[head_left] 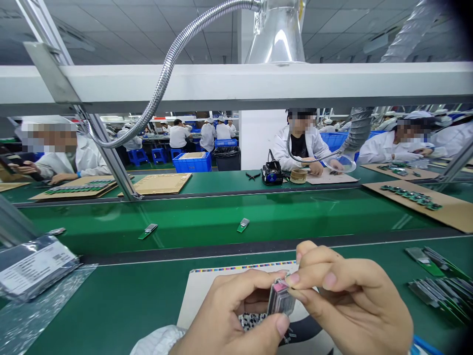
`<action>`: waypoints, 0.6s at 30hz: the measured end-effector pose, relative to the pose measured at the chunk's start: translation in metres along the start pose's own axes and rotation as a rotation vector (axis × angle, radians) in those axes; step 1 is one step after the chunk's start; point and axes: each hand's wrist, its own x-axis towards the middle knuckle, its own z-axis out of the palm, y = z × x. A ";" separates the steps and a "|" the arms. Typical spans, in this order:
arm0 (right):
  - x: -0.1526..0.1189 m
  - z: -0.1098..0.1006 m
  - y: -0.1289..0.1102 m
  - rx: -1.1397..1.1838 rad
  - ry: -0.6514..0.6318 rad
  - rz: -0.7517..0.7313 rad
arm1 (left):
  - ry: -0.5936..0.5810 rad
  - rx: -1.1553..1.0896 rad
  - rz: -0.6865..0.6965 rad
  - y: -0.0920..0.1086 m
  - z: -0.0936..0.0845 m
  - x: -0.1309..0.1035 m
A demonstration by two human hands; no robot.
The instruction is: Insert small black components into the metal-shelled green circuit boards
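Near the bottom centre, my left hand (pixel 236 315) grips a small flat grey module (pixel 281 301) with a pink patch at its top edge. Thumb and fingers hold it upright from the left. My right hand (pixel 347 296) is pinched at the module's top right corner; whether something thin is between its fingertips is too small to tell. Beneath the hands lies a white sheet (pixel 199 286) with a coloured strip along its far edge. Small black and silver parts (pixel 251 320) show on it, partly hidden by my left hand.
Green boards with grey modules (pixel 439 296) lie in piles at the right. A labelled silver bag (pixel 37 266) is at the left. Beyond, two boards (pixel 243 226) sit on the green belt (pixel 199 222). A metal bar (pixel 221 86) crosses above. People in white coats sit opposite.
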 end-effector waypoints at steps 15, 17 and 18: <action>-0.005 -0.008 0.002 0.021 -0.088 0.097 | 0.041 0.142 0.039 0.002 0.003 0.002; -0.007 -0.008 0.004 0.052 -0.084 0.139 | 0.039 0.169 0.036 0.000 0.004 0.002; -0.008 -0.008 0.005 0.060 -0.085 0.155 | 0.037 0.186 0.038 0.000 0.004 0.003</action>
